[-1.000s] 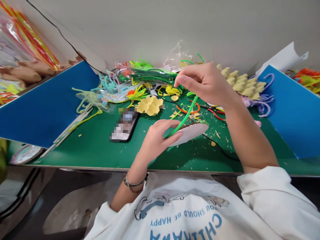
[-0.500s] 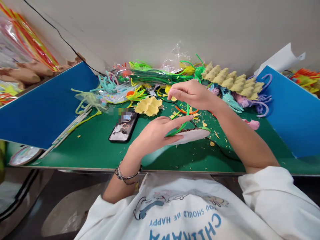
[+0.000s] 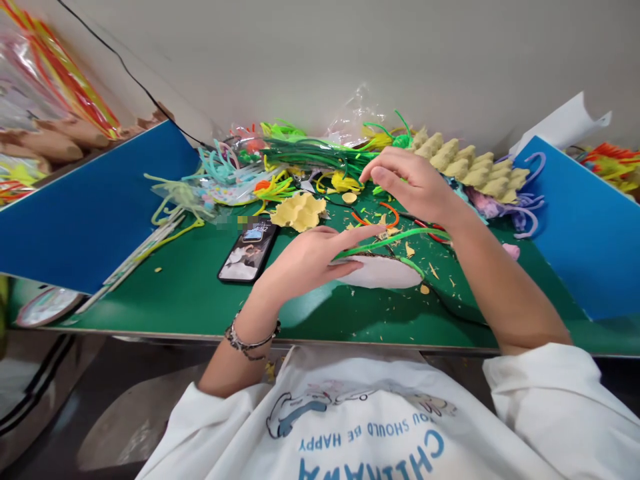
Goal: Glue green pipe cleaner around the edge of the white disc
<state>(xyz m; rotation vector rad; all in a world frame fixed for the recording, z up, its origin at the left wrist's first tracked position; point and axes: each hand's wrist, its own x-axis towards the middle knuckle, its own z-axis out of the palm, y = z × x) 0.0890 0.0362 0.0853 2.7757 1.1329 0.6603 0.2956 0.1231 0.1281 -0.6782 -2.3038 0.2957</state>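
Observation:
My left hand (image 3: 313, 263) grips a flat white oval piece (image 3: 383, 272) by its left end, thumb below and fingers above. Green pipe cleaner runs along the edge of that piece. A longer green strand (image 3: 395, 238) rises from under my left fingers and stretches right, toward my right wrist. My right hand (image 3: 413, 180) is raised above the table, back and to the right of the piece, with its fingers bent together. Whether anything is between those fingertips is too small to tell. An orange pipe cleaner (image 3: 395, 213) lies just below my right hand.
A phone (image 3: 249, 252) lies left of my left hand, near a torn yellow carton piece (image 3: 299, 212). Bags and bundles of pipe cleaners (image 3: 320, 153) line the wall beside an egg carton (image 3: 470, 167). Blue panels (image 3: 100, 207) flank both sides. Yellow scraps litter the green table (image 3: 190, 307).
My right hand has moved right and slightly up. The green strand, upright before, now stretches rightward. The white underside of the oval piece shows more.

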